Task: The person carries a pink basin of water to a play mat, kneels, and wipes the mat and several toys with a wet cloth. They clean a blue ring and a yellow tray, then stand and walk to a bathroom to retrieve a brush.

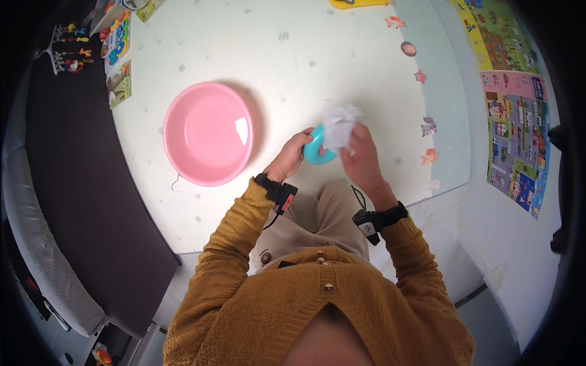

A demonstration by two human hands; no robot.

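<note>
My left hand (291, 153) grips the left edge of a turquoise ring-shaped object (316, 148), with some fingers behind it. A crumpled white cloth or tissue (339, 126), slightly blurred, is in my right hand (363, 158) and overlaps the ring's right side. The cloth hides part of the ring. To the left of both hands, a round pink plastic basin (208, 133) rests on the pale patterned mat.
A hanger hook (176, 184) pokes out below the basin. Picture books and a colourful toy (118, 41) lie at the mat's upper left. A yellow object (357, 3) is at the far edge. Illustrated posters (517, 137) are on the right.
</note>
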